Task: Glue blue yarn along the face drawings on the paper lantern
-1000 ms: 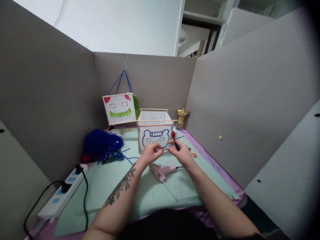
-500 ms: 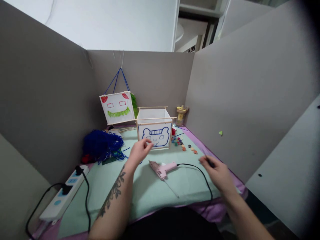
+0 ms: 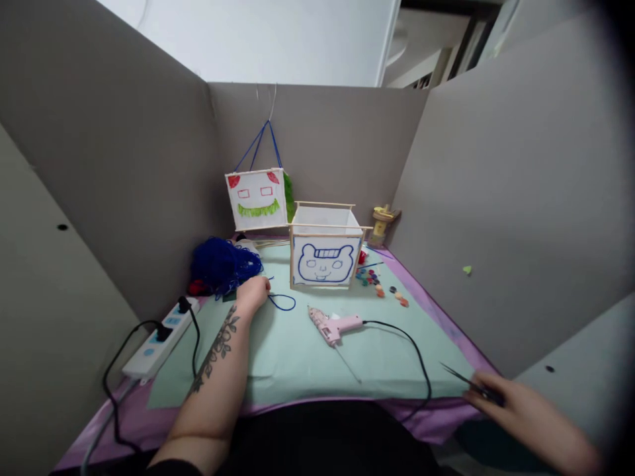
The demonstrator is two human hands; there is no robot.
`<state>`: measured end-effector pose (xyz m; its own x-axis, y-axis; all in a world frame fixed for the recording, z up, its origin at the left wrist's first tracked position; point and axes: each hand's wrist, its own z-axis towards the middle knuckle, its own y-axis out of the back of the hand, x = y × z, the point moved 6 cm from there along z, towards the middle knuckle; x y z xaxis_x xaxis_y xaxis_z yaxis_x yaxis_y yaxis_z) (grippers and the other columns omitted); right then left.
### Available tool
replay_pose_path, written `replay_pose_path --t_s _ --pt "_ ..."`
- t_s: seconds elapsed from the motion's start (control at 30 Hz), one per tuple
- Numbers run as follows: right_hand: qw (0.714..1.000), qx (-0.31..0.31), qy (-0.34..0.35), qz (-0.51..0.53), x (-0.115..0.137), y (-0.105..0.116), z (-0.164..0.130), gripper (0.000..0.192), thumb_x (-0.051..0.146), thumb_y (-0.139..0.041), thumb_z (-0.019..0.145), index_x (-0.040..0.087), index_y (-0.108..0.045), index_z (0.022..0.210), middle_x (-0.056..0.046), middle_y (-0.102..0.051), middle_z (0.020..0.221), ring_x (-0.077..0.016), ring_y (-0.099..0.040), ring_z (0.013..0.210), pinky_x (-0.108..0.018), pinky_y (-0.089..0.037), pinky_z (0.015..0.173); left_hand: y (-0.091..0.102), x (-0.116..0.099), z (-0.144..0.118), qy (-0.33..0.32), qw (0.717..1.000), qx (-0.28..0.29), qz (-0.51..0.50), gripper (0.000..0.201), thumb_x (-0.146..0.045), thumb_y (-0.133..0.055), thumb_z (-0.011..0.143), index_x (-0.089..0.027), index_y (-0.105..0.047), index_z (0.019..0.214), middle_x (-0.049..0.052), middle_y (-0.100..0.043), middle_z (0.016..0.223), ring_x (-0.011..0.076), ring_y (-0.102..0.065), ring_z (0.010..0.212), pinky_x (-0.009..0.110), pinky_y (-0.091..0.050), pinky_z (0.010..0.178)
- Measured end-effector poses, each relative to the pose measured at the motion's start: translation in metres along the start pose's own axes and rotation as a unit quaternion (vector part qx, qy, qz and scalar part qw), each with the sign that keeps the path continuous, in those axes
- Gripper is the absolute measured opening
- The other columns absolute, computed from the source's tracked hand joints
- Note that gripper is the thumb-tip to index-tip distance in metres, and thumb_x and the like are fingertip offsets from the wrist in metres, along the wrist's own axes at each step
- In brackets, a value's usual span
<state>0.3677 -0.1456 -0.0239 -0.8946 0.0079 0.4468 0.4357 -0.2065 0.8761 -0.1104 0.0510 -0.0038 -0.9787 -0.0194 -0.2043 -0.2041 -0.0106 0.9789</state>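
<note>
My left hand [image 3: 254, 293] is low over the left of the table, fingers closed at a piece of blue cord [image 3: 284, 303]. A loop of the cord lies to the right of the fingertips, and a short end shows just above them. Just behind this hand is a tangled heap of blue yarn [image 3: 221, 263]. At the table's right front edge, my right hand [image 3: 506, 400] is closed around the dark scissors [image 3: 459, 375], whose thin blades point left. Between my hands lies a pink glue gun [image 3: 333, 326] with a glue stick [image 3: 348, 363] in its back.
A white box lantern [image 3: 326, 261] with a blue bear face stands mid-table. Behind it hangs another lantern [image 3: 258, 201] on blue cords. A power strip [image 3: 159, 347] lies left, small coloured discs [image 3: 370, 276] right. The glue gun's black cable [image 3: 414, 347] crosses the right front. Grey partitions [image 3: 317, 142] enclose the table.
My left hand has moved from in front of the bear lantern leftward to the blue cord. My right hand has drawn back to the right with the scissors. The view has turned somewhat left.
</note>
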Motion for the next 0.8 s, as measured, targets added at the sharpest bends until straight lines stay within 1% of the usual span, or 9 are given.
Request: replay_pose_path --t_s 0.1,0.23,0.33,0.4,0.5,0.6,0.7,0.77,0.8 --pt "0.998 0.056 0.025 0.023 0.042 -0.009 0.011 0.036 0.055 -0.053 0.072 0.024 -0.056 0.055 0.000 -0.057 0.052 -0.0174 -0.054 0.053 -0.025 -0.043 0.050 -0.005 0.002 0.001 -0.014 1.000 0.014 0.012 0.017 -0.028 -0.053 0.077 -0.021 -0.066 0.086 0.009 -0.065 0.100 0.0224 -0.061 0.090 0.027 -0.044 0.073" --pt "0.991 0.063 0.059 0.099 0.092 -0.017 0.020 0.034 0.052 -0.051 0.077 0.022 -0.058 0.064 0.000 -0.058 0.061 -0.0172 -0.054 0.062 -0.025 -0.043 0.059 -0.010 -0.006 0.003 -0.074 0.997 0.014 0.020 0.015 -0.024 -0.050 0.078 -0.018 -0.064 0.079 0.011 -0.061 0.097 0.0223 -0.058 0.089 0.030 -0.043 0.076" --pt "0.980 0.063 0.073 0.173 0.128 -0.026 0.029 0.034 0.050 -0.051 0.080 0.020 -0.061 0.069 -0.001 -0.060 0.066 -0.0168 -0.055 0.065 -0.025 -0.043 0.061 0.002 -0.020 -0.001 -0.148 0.985 -0.034 -0.078 0.014 -0.020 -0.046 0.080 -0.018 -0.060 0.079 0.008 -0.059 0.092 0.0186 -0.055 0.085 0.029 -0.043 0.076" --pt "0.969 0.052 0.069 0.232 0.149 -0.032 0.041 0.035 0.050 -0.050 0.081 0.019 -0.064 0.074 -0.001 -0.060 0.068 -0.0170 -0.055 0.067 -0.025 -0.042 0.061 0.011 -0.031 -0.009 -0.203 0.958 -0.030 -0.199 0.014 -0.025 -0.044 0.083 -0.018 -0.056 0.082 0.004 -0.059 0.086 0.0156 -0.054 0.079 0.027 -0.043 0.073" --pt "0.944 0.050 0.053 0.321 0.175 -0.044 0.065 0.035 0.048 -0.052 0.080 0.017 -0.067 0.085 0.000 -0.056 0.060 -0.0148 -0.052 0.059 -0.024 -0.040 0.054 0.022 -0.043 -0.022 -0.255 0.882 0.021 -0.395 0.018 -0.036 -0.046 0.084 -0.019 -0.049 0.081 0.003 -0.057 0.082 0.0135 -0.052 0.075 0.025 -0.044 0.069" --pt "0.908 0.051 0.059 0.411 0.200 -0.053 0.093 0.034 0.045 -0.051 0.080 0.015 -0.066 0.087 0.000 -0.054 0.059 -0.0118 -0.048 0.051 -0.023 -0.037 0.048 0.030 -0.044 -0.028 -0.278 0.779 0.046 -0.561 0.024 -0.041 -0.055 0.081 -0.019 -0.046 0.078 0.002 -0.056 0.080 0.0113 -0.051 0.070 0.023 -0.042 0.065" --pt "0.895 0.063 0.068 0.437 0.225 -0.061 0.113 0.026 0.035 -0.053 0.076 0.015 -0.066 0.088 0.002 -0.052 0.055 -0.0110 -0.049 0.051 -0.022 -0.038 0.049 0.034 -0.039 -0.027 -0.279 0.680 0.052 -0.676 0.029 -0.040 -0.065 0.076 -0.018 -0.046 0.078 0.001 -0.055 0.075 0.0095 -0.049 0.064 0.022 -0.040 0.061" --pt "0.883 0.089 0.063 0.456 0.242 -0.072 0.120 0.020 0.029 -0.055 0.071 0.016 -0.064 0.085 0.003 -0.054 0.057 -0.0091 -0.048 0.047 -0.022 -0.040 0.048 0.034 -0.036 -0.025 -0.275 0.632 0.058 -0.722 0.030 -0.036 -0.070 0.073 -0.018 -0.046 0.078 0.000 -0.055 0.073 0.0091 -0.050 0.063 0.021 -0.038 0.059" --pt "0.873 0.103 0.060 0.474 0.251 -0.078 0.122 0.017 0.027 -0.057 0.068 0.017 -0.062 0.081 0.002 -0.058 0.064 -0.0076 -0.047 0.045 -0.022 -0.041 0.047 0.035 -0.035 -0.025 -0.275 0.613 0.063 -0.738 0.030 -0.034 -0.071 0.073 -0.018 -0.046 0.078 -0.001 -0.055 0.073 0.0089 -0.050 0.063 0.020 -0.038 0.059"
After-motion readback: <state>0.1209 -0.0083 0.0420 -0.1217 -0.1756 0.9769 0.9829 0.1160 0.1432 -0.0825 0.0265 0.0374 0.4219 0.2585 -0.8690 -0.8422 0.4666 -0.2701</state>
